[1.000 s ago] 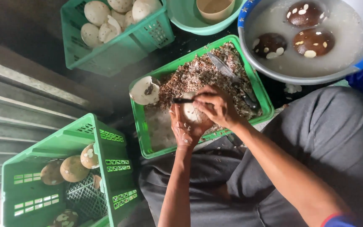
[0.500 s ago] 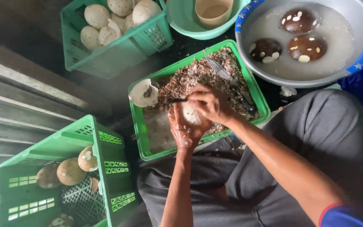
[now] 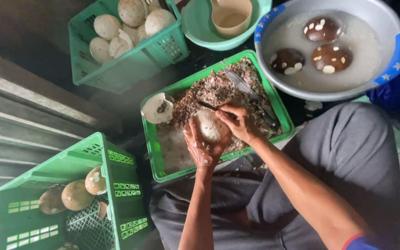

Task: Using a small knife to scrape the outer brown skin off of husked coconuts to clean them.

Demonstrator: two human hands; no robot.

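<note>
Head view: your left hand (image 3: 203, 147) cups one pale coconut (image 3: 209, 126) over the tray (image 3: 155, 153); your right hand (image 3: 241, 121) grips one scraper (image 3: 208, 106) against it. Three brown coconuts (image 3: 332, 58) float in the basin (image 3: 394, 55).

Grey basin (image 3: 396, 60) of cloudy water holds three dark brown shells (image 3: 322, 28). Green crate (image 3: 130, 65), top left, holds pale peeled pieces; green bowl (image 3: 195, 28) holds a tan cup (image 3: 231, 16). Lower-left green crate (image 3: 116, 176) holds brownish rounds (image 3: 76, 194).

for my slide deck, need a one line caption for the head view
Left hand cradles a pale round coconut while the right hand scrapes it with a dark tool over a green tray.
</note>
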